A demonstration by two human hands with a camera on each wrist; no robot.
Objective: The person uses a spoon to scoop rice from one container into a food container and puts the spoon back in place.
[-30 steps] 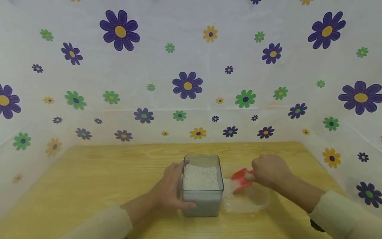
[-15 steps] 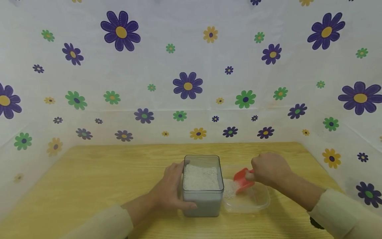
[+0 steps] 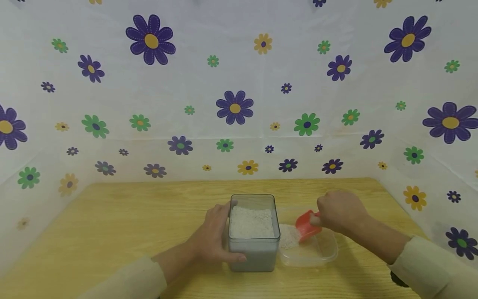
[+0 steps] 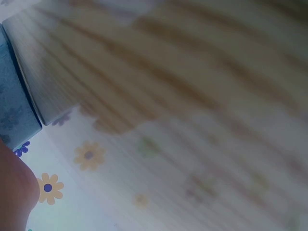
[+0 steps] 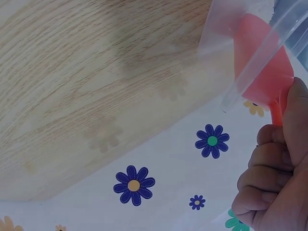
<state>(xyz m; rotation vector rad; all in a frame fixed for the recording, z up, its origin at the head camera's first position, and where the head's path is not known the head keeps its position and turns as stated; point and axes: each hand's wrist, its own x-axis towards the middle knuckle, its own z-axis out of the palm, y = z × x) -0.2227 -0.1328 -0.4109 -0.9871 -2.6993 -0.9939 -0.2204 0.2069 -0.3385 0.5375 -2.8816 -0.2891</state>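
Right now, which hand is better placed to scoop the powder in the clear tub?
Probably the right hand: it grips the red scoop, close to that powder, while the left hand holds the tall container.

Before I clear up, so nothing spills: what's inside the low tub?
Pale powder lies at the tub's left side, the scoop at its edge, held by the right hand. Anything beneath the powder is covered, and the box hides the tub's left edge from the head camera.
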